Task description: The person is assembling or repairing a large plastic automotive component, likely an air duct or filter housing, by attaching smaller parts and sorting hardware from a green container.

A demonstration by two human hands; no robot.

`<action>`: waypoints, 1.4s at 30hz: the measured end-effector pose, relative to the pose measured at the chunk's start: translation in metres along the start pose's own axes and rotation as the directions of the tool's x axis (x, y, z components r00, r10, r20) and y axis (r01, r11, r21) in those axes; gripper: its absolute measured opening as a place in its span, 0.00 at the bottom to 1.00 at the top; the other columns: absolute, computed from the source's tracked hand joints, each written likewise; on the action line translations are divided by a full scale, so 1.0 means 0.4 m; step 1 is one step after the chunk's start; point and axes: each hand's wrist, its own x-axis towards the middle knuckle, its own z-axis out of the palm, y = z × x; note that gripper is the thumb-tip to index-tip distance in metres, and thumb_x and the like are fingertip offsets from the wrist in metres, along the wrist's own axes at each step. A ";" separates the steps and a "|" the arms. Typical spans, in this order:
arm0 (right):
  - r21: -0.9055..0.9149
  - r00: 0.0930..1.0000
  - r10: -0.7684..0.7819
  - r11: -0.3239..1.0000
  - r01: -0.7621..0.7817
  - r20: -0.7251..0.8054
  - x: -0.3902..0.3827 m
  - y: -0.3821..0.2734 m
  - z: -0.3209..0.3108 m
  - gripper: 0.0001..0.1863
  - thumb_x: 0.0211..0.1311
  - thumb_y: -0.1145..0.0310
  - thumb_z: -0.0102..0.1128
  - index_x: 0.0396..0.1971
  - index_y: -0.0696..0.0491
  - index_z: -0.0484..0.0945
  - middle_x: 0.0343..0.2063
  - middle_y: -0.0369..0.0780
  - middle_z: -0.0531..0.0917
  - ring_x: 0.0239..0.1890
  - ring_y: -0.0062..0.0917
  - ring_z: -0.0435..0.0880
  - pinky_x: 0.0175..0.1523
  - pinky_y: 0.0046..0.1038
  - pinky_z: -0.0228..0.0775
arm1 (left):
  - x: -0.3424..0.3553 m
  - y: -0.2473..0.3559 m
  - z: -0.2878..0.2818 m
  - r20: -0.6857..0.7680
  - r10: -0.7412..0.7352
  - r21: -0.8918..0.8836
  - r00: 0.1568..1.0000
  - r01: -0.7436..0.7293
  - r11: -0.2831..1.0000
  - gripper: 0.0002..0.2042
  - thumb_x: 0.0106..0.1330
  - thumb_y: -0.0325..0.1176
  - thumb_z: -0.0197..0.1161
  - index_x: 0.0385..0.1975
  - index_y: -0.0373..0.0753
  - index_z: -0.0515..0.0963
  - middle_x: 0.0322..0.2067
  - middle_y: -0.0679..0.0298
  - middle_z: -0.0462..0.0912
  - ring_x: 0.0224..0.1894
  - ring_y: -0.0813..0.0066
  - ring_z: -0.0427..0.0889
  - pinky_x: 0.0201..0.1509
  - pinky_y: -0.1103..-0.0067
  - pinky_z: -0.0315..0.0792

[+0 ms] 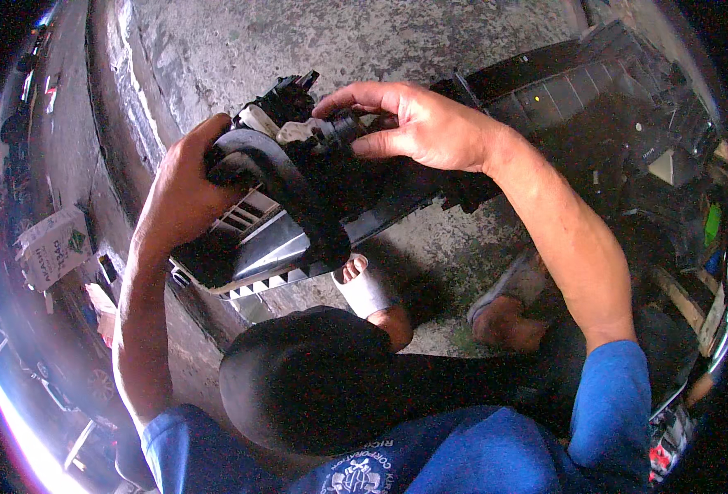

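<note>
A long black plastic assembly (277,245) lies across in front of my knees, with a slatted, light-edged section at its near left end. A thick black curved tube (286,169) bends over its top. My left hand (187,181) is closed round the far left end of the assembly, by the start of the tube; some of its fingers are hidden. Thumb and fingers of my right hand (422,132) grip a dark ribbed cylindrical part (339,130) from the right. Beside that part sits a pale fitting (298,130), and behind it a black bracket-like piece (288,97).
More black plastic panels (562,99) are piled at the right, with a small green item (712,222) and wooden slats (681,296) near the right rim. A white printed carton (55,247) stands at the left. Below are my sandalled feet (364,288) on rough concrete (298,41).
</note>
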 end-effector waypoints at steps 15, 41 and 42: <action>0.268 0.993 0.074 0.962 -0.046 -0.095 0.000 0.002 0.022 0.18 0.55 0.75 0.55 0.48 0.53 0.76 0.38 0.34 0.79 0.42 0.16 0.76 0.50 0.20 0.67 | 0.004 -0.021 0.008 0.029 -0.027 -0.007 0.999 0.027 1.000 0.23 0.44 0.27 0.65 0.44 0.30 0.72 0.31 0.49 0.79 0.36 0.63 0.80 0.43 0.72 0.71; 0.302 0.971 0.178 0.945 -0.124 -0.158 0.011 -0.005 0.015 0.14 0.62 0.62 0.57 0.42 0.53 0.80 0.36 0.31 0.82 0.40 0.14 0.77 0.47 0.19 0.68 | 0.000 -0.009 0.015 -0.066 0.071 0.022 0.995 -0.070 0.997 0.20 0.43 0.27 0.66 0.39 0.31 0.72 0.31 0.49 0.78 0.35 0.56 0.80 0.41 0.71 0.71; 0.303 0.971 0.178 0.945 -0.124 -0.157 0.012 -0.005 0.017 0.14 0.62 0.62 0.57 0.42 0.53 0.80 0.36 0.31 0.82 0.40 0.14 0.77 0.47 0.19 0.68 | 0.000 -0.010 0.015 -0.067 0.070 0.023 0.995 -0.068 0.997 0.20 0.43 0.27 0.66 0.39 0.31 0.72 0.31 0.49 0.78 0.35 0.56 0.80 0.41 0.71 0.71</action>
